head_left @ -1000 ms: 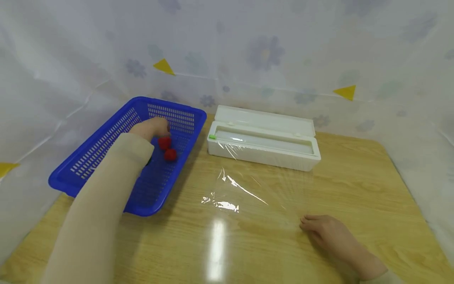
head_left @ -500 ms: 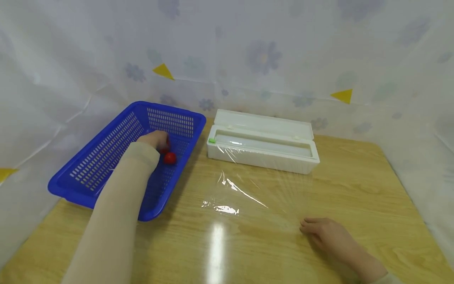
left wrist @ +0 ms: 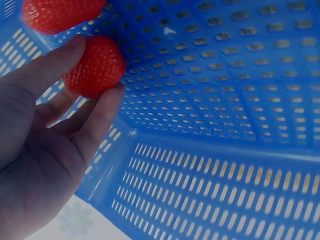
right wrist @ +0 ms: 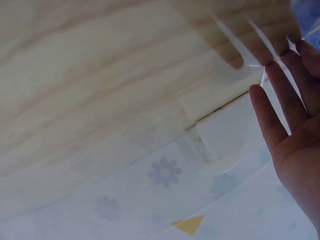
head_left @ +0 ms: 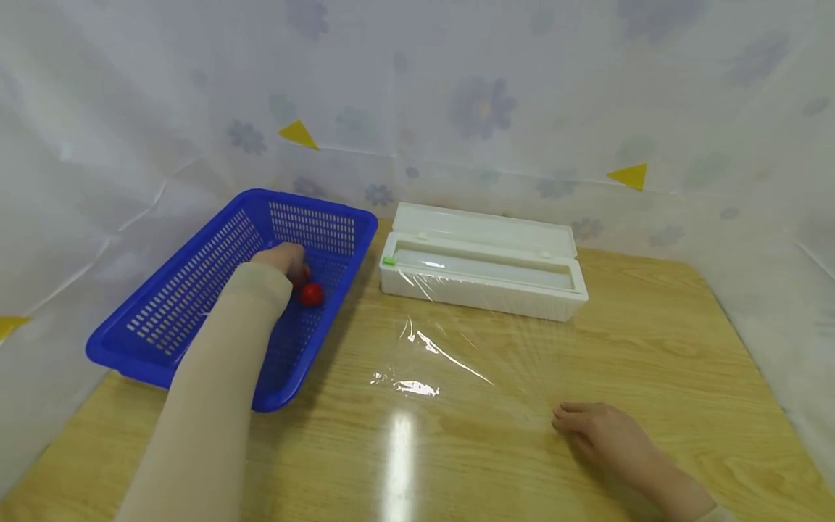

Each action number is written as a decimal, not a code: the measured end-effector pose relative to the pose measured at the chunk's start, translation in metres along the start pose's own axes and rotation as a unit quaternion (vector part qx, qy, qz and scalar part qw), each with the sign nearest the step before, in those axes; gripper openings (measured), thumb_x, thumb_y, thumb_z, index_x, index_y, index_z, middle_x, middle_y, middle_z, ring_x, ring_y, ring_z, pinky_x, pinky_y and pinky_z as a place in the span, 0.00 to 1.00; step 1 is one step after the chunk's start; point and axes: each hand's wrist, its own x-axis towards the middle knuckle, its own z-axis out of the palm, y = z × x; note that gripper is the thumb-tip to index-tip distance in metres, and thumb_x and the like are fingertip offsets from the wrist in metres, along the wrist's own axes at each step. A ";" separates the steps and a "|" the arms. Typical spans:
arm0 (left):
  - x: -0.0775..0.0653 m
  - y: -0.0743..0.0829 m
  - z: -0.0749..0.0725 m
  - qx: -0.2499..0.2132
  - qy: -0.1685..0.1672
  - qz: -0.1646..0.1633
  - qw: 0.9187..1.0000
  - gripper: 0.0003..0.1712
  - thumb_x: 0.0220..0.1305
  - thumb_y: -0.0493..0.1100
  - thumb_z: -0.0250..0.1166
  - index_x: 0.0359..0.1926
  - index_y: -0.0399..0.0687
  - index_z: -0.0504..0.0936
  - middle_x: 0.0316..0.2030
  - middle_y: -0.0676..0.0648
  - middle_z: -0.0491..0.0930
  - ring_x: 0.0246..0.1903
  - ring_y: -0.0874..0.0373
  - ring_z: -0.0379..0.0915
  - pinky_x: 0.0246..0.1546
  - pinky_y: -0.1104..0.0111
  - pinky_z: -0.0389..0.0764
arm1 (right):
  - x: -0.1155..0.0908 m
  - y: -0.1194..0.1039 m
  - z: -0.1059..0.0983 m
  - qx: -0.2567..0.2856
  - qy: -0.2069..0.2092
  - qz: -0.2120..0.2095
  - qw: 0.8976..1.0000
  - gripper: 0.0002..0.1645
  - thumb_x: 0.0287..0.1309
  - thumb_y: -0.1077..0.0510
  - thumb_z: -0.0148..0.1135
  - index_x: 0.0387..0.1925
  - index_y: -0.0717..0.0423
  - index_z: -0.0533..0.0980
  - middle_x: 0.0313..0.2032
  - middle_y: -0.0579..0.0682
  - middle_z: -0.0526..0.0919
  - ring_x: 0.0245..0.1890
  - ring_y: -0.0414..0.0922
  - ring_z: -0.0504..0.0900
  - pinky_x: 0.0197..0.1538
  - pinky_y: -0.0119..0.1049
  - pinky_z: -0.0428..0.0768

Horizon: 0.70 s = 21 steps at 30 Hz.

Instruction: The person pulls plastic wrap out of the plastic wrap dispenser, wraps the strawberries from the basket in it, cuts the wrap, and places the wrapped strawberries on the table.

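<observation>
In the left wrist view my left hand point(left wrist: 55, 145) pinches a red strawberry point(left wrist: 97, 67) between thumb and fingertips, low inside the blue plastic basket point(left wrist: 210, 125). Another strawberry point(left wrist: 60, 15) lies just beside it; in the head view that red fruit point(head_left: 311, 294) shows to the right of my left hand point(head_left: 280, 257). My right hand point(head_left: 607, 438) rests at the right on the wooden table, its fingertips on the near corner of a clear sheet of plastic wrap point(head_left: 450, 355). Seen from the right wrist, the fingers of my right hand point(right wrist: 300, 125) are extended, touching the shiny surface.
A white plastic wrap dispenser point(head_left: 483, 290) stands at the back of the table, lid raised, with a green tab point(head_left: 389, 261) at its left end. The wrap runs from it toward me. Behind hangs a flowered curtain point(head_left: 483, 109) with yellow triangles.
My left hand has moved slightly downward and right in the basket and taken hold of the farther strawberry. The right hand has stayed in place.
</observation>
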 end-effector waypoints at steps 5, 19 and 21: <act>-0.009 0.004 -0.012 0.045 0.066 0.060 0.995 0.16 0.52 0.30 0.60 0.44 0.34 0.72 0.41 0.35 0.74 0.40 0.43 0.71 0.40 0.57 0.76 | 0.000 0.001 -0.001 -0.011 0.006 0.004 1.000 0.16 0.37 0.65 0.71 0.33 0.49 0.84 0.36 0.51 0.87 0.35 0.50 0.85 0.37 0.44 0.82; -0.028 0.017 -0.036 0.038 0.156 0.138 0.977 0.29 0.57 0.30 0.57 0.60 0.25 0.61 0.55 0.25 0.67 0.55 0.35 0.65 0.56 0.48 0.69 | 0.003 0.001 -0.002 -0.020 -0.006 0.020 1.000 0.14 0.38 0.65 0.72 0.32 0.48 0.84 0.36 0.50 0.87 0.36 0.49 0.85 0.39 0.44 0.82; -0.028 0.017 -0.036 0.029 0.156 0.142 0.977 0.28 0.59 0.31 0.57 0.59 0.23 0.60 0.54 0.24 0.67 0.54 0.34 0.65 0.57 0.47 0.67 | 0.005 0.002 -0.003 -0.020 -0.009 0.022 1.000 0.14 0.38 0.65 0.71 0.32 0.49 0.84 0.36 0.50 0.87 0.36 0.49 0.85 0.39 0.44 0.82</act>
